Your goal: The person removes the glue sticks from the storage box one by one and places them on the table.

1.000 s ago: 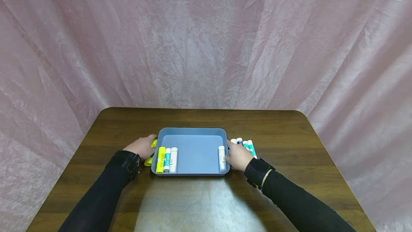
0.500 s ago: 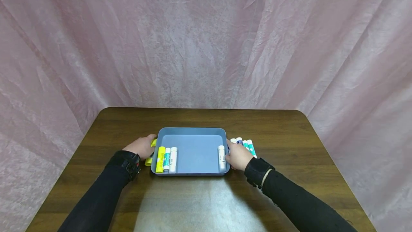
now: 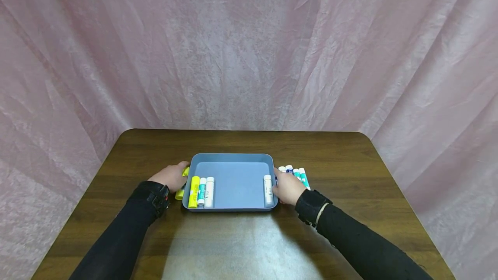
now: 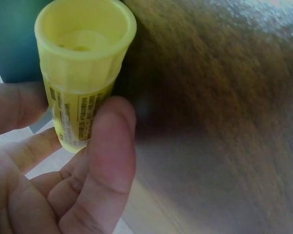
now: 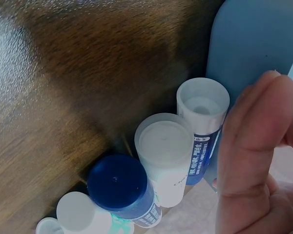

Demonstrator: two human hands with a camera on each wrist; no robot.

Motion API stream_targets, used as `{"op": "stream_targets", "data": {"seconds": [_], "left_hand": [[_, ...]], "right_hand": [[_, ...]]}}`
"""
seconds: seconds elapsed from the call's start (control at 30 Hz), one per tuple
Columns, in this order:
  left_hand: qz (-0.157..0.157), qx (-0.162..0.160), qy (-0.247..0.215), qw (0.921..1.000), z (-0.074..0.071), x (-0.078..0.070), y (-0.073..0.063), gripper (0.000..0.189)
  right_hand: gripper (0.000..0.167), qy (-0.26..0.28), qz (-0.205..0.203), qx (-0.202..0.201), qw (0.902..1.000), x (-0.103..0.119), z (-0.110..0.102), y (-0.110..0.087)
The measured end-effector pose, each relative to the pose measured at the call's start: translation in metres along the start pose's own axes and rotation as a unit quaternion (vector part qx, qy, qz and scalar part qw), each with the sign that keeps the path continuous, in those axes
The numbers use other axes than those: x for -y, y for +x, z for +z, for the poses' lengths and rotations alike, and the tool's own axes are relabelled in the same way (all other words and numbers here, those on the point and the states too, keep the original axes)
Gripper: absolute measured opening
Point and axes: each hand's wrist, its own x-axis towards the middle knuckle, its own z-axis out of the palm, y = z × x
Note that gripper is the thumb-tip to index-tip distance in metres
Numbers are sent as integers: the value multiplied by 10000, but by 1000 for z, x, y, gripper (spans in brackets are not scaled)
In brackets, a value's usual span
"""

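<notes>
A yellow glue stick (image 4: pixel 80 73) lies against the tray's left side, pinched between the thumb and fingers of my left hand (image 3: pixel 170 178). My right hand (image 3: pixel 288 188) is at the tray's right wall, beside a white-and-blue glue stick (image 5: pixel 200 146). Its thumb (image 5: pixel 251 151) runs straight along that side; whether it grips anything is hidden. Inside the blue-grey tray (image 3: pixel 239 185), a yellow glue stick (image 3: pixel 193 192), a teal-and-white one (image 3: pixel 201 192) and a white one (image 3: pixel 209 192) lie together at left. Another white glue stick (image 3: pixel 268 191) lies by the right wall.
Right of the tray, several more glue sticks lie in a row on the wooden table (image 3: pixel 249 241), among them a blue-capped one (image 5: pixel 118 183) and a teal one (image 3: pixel 304 178). A pink curtain (image 3: pixel 241 55) hangs behind the table.
</notes>
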Motion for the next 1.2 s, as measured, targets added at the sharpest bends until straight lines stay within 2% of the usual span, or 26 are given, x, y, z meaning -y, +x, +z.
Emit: {"op": "stream_targets", "data": {"seconds": [0.3, 0.53, 0.67, 1.0, 1.2], "left_hand": [[62, -64, 33, 10000, -1, -1, -1, 61], [149, -181, 263, 9994, 0, 1, 1, 60], [144, -236, 288, 9992, -1, 0, -2, 60], [479, -821, 394, 9947, -10, -3, -12, 57], [771, -1009, 464, 9908, -12, -16, -18, 53]], "right_hand": [[66, 53, 1, -18, 10000, 0, 1, 1], [65, -242, -203, -154, 9994, -1, 3, 2], [65, -217, -189, -161, 9995, -1, 4, 1], [66, -144, -159, -135, 9997, -2, 4, 1], [66, -107, -140, -118, 9998, -2, 3, 0]]}}
